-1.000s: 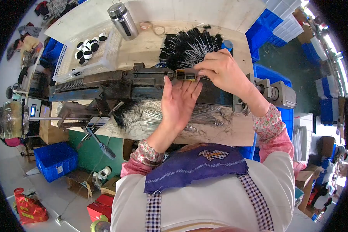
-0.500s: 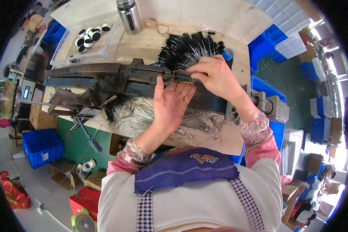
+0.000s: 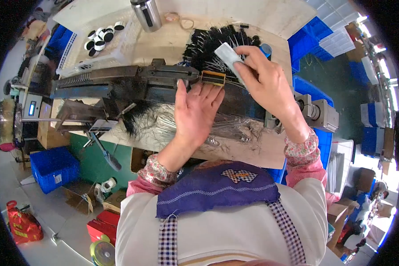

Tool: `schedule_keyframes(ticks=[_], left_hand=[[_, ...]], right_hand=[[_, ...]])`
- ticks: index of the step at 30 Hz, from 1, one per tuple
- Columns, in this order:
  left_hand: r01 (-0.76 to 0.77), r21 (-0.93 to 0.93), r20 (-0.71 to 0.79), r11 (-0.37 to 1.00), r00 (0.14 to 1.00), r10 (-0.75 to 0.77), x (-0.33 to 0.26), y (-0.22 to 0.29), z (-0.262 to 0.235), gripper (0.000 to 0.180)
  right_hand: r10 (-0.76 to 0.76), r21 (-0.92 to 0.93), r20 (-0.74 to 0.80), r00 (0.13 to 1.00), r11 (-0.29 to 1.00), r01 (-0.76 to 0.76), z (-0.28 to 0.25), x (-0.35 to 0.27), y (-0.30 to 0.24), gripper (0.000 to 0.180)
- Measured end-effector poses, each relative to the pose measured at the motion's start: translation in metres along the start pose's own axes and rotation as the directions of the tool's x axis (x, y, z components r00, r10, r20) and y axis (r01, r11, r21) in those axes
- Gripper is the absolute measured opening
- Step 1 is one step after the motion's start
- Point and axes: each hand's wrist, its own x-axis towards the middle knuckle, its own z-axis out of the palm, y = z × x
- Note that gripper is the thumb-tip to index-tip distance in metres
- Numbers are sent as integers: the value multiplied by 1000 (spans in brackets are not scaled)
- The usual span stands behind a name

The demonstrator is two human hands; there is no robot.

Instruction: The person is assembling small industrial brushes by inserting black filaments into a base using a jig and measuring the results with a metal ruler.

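My left hand lies with its fingers stretched out and thumb apart, fingertips against the near edge of a small dark rectangular holder with a yellow rim. That holder sits on a long dark metal machine across the bench. My right hand is raised right of the holder, thumb and fingers closed on a pale, flat rectangular block. Behind the block lies a heap of black bristle brushes with thin wire stems. More thin wires lie along the near side of the machine.
A white plastic basket with black-and-white round pieces stands at the back left, beside a steel flask. A blue-capped container is behind my right hand. A motor sits at the machine's right end. Lower left is a blue crate.
My right hand has lifted up and right from the yellow-rimmed holder and now shows the pale block in its grip. My left hand stays beside the holder.
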Motion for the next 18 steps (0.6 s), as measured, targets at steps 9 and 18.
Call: schedule_keyframes(ticks=[9, 18], left_hand=[[53, 48, -175, 997, 984, -44, -5, 7, 8, 54], [107, 175, -72, 979, 993, -96, 3, 10, 3, 30]], right_hand=[[-91, -422, 297, 951, 881, 216, 31, -17, -16, 46], [-190, -482, 232, 954, 830, 283, 35, -28, 3, 28]])
